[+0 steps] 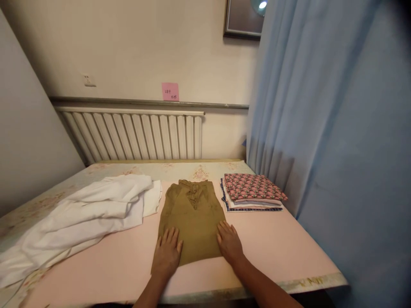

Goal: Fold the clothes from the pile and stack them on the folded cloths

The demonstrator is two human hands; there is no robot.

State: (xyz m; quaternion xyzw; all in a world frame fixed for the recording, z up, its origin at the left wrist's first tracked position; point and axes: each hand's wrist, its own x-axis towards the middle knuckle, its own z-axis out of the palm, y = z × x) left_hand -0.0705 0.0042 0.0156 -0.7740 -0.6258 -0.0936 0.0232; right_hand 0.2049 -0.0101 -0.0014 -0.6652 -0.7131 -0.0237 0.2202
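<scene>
White cloth: a loose, rumpled heap [105, 205] lying to the left, well clear of both hands.
Left hand: palm down [167, 252], fingers slightly spread over the near left corner of the garment, pinching nothing that shows; the cloth's lower left edge peeks out beside the wrist.
Olive garment: folded into a flat, rather upright block [197, 233] on the pink sheet [276, 246], lying between the two hands and running away from the person, so its long axis points along the forearms rather than across them (the flattened picture makes it look squarer than it probably is).
Neckline: the laced opening [193, 197] is at the far end, beyond the reach of the fingertips; the near hem lies between the wrists.
Nearer hand: neither clearly, since both touch the garment; the left covers more of it, while the right keeps to the border.
Right hand: also lowered flat [230, 241], fingers loosely together on the right edge, near the bottom corner, with no fold visibly pinched.
Folded stack: a neat pile [253, 188], patterned piece on top, just beyond the garment's far right side, apart from it.
</scene>
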